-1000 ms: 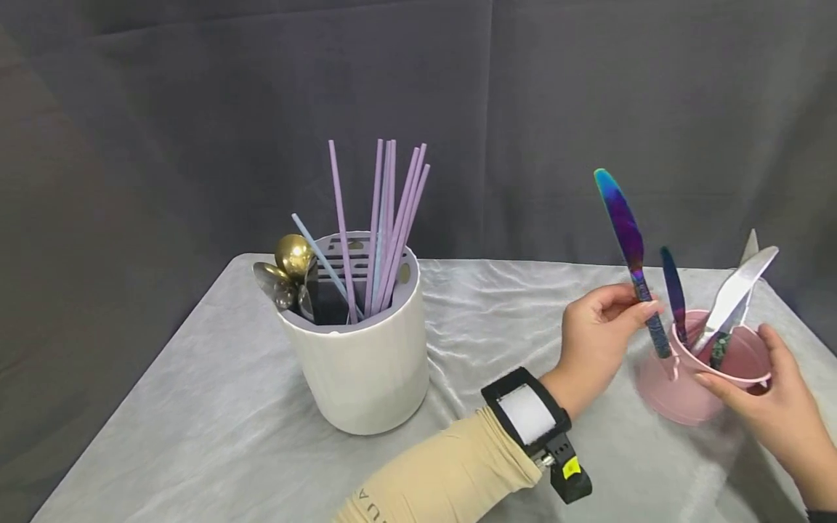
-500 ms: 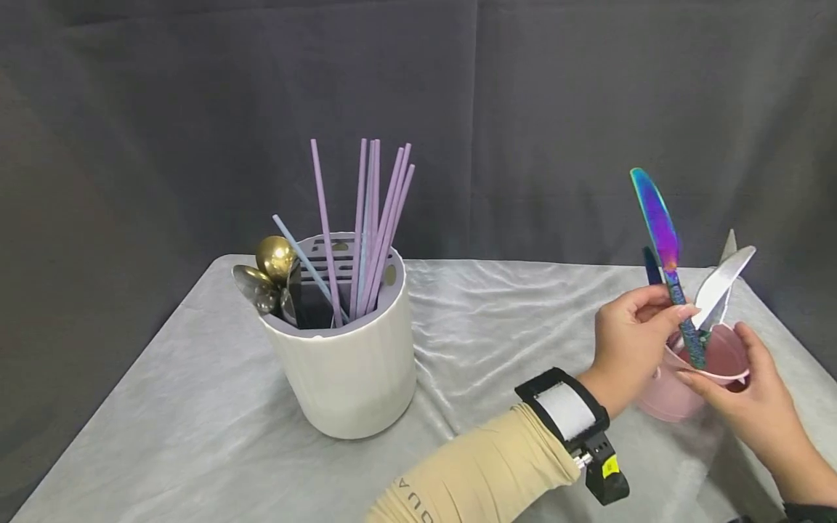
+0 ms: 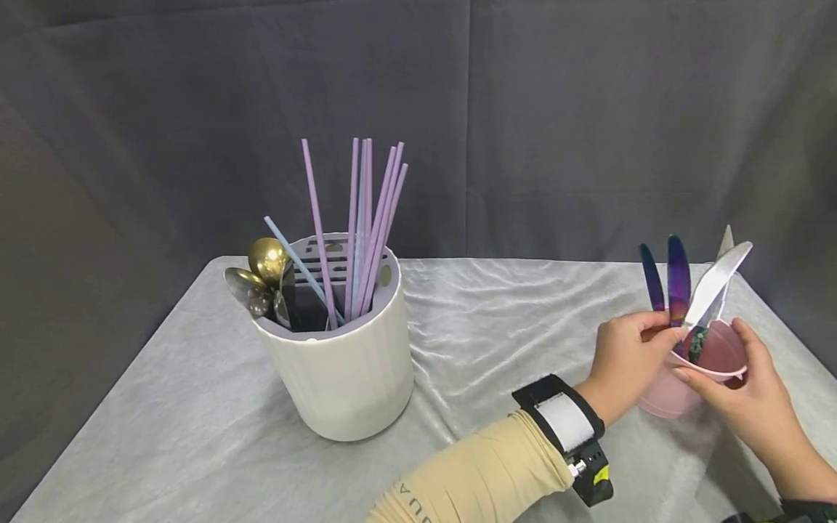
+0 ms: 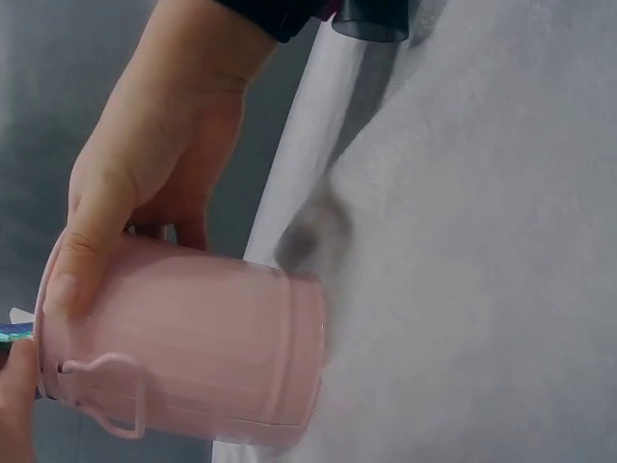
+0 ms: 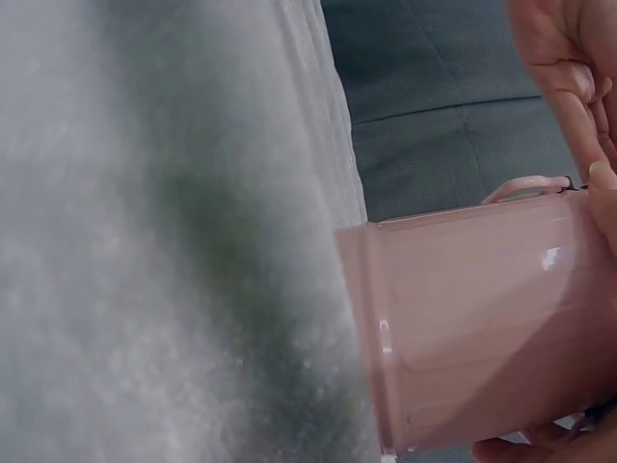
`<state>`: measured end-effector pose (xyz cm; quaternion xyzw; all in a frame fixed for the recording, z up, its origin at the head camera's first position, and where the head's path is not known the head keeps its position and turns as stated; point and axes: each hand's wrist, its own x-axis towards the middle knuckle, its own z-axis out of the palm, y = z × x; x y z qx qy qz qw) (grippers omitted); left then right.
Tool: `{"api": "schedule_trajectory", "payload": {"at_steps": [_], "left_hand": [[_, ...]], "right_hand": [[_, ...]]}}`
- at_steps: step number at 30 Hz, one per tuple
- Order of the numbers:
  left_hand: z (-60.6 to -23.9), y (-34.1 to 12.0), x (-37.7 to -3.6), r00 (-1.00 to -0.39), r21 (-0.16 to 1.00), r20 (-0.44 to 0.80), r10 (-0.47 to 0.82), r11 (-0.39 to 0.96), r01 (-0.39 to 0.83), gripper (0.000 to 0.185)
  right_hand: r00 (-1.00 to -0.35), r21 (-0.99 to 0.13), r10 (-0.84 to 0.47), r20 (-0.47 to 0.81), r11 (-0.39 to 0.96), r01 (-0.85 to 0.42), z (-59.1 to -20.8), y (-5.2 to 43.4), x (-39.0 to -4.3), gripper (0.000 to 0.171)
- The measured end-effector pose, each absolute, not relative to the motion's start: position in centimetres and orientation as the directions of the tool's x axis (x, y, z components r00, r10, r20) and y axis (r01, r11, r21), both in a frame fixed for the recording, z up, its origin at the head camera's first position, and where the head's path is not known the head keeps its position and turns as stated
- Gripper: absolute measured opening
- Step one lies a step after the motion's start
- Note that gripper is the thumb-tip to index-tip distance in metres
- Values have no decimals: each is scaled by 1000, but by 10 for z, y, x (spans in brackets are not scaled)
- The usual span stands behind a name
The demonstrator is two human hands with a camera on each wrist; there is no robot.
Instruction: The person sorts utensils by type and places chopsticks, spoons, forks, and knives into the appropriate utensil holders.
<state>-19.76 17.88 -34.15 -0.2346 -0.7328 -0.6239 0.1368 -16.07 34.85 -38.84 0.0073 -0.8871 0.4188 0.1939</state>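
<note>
Table [image 3: 196,407]: a grey cloth covers it, and a dark curtain hangs behind.
White holder [image 3: 340,370]: it stands upright on your left of the table, well apart from your hands.
Chopsticks [image 3: 366,218]: purple ones rise from the white holder, with a pale blue one leaning among them.
Spoons [image 3: 258,280]: a gold bowl and silvery bowls poke over the holder's left rim.
Pink cup [image 3: 702,370]: it sits tilted at the table's right end, between your two hands.
Left hand [image 3: 631,359]: your fingers are curled, pinching the iridescent knife [image 3: 678,280] at the cup's rim, its blade pointing up.
Right hand [image 3: 732,388]: you grip the cup, thumb over the near rim and fingers round its far side.
Other knives: a second iridescent blade [image 3: 651,277] and a white knife [image 3: 716,280] stand in the cup, just beside the one you pinch.
Wrist strap [image 3: 562,421]: black with a white patch, over your tan sleeve.
</note>
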Motion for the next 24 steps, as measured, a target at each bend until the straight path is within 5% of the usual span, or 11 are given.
{"api": "schedule_trajectory", "payload": {"at_steps": [13,24], "left_hand": [[-343,179,-196,-887,890,439,142,65,451,12],[-348,145,-197,-895,926,368,253,-8,378,20]], "right_hand": [[-917,-740,141,373,641,-202,-391,352,-162,94],[-911,-721,120,394,655,-226,-382,355,-167,84]]}}
